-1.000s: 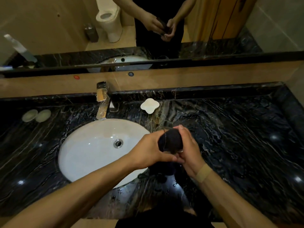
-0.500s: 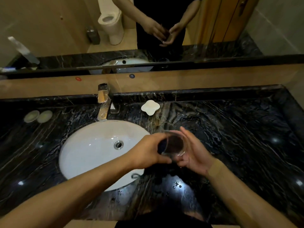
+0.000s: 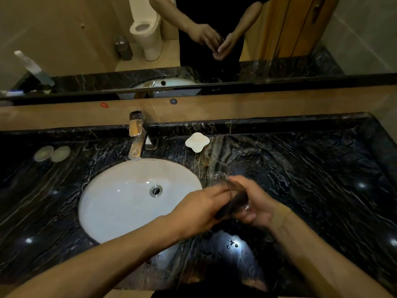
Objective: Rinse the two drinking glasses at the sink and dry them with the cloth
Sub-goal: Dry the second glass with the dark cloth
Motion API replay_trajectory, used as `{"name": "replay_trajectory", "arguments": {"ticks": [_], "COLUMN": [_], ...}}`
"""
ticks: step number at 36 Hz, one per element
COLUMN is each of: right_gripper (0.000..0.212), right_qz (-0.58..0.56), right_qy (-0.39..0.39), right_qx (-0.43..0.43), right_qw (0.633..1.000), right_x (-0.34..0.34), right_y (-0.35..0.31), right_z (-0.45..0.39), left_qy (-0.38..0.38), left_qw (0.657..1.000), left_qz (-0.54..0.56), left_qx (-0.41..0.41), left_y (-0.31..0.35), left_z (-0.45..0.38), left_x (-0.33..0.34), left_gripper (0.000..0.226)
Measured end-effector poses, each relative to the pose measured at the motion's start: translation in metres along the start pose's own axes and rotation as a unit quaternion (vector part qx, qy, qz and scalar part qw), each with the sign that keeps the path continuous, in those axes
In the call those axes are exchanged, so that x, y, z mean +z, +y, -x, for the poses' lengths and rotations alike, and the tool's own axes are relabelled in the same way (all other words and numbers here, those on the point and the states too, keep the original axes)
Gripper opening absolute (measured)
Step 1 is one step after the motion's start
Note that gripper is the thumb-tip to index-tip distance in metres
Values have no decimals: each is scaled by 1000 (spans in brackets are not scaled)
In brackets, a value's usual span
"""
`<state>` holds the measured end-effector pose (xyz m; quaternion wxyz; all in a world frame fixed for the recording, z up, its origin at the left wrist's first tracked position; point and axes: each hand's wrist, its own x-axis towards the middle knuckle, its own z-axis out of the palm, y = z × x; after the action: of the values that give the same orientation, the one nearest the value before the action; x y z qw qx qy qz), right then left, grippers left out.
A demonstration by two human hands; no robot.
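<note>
Drying stage: both hands [image 3: 227, 208] gripping glass [image 3: 238, 203] with dark cloth [image 3: 233, 204] stuffed inside; second glass [image 3: 217, 173] standing on counter [image 3: 311, 179], seemingly done

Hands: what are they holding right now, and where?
Right hand cradles a drinking glass by its side; left hand works the dark cloth inside it.

The cloth [image 3: 233, 203] I grip is dark, nearly black, inside a clear glass [image 3: 240, 198]. Left of my grip the basin [image 3: 120, 203] is white; beneath and all around, the counter [image 3: 311, 179] is black marble veined white. Beyond lies a cream dish [image 3: 197, 141].
</note>
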<state>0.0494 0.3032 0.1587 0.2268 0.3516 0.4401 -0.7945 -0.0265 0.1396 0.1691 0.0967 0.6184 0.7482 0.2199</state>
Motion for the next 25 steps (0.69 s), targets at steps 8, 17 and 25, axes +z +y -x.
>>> {"name": "replay_trajectory", "arguments": {"ticks": [8, 17, 25], "right_gripper": [56, 14, 48], "right_qz": [-22, -39, -29], "right_qy": [-141, 130, 33], "right_qx": [23, -360, -73], "right_qw": [990, 923, 996], "right_x": [-8, 23, 9], "right_y": [-2, 21, -5], "right_z": [-3, -17, 0], "left_qy": [-29, 105, 28], "left_qw": [999, 820, 987], "left_qz": [-8, 449, 109], "left_qx": [21, -339, -113], "left_y": [-12, 10, 1], "left_z": [1, -21, -11], "left_x": [-7, -12, -15], "left_gripper": [49, 48, 50]}}
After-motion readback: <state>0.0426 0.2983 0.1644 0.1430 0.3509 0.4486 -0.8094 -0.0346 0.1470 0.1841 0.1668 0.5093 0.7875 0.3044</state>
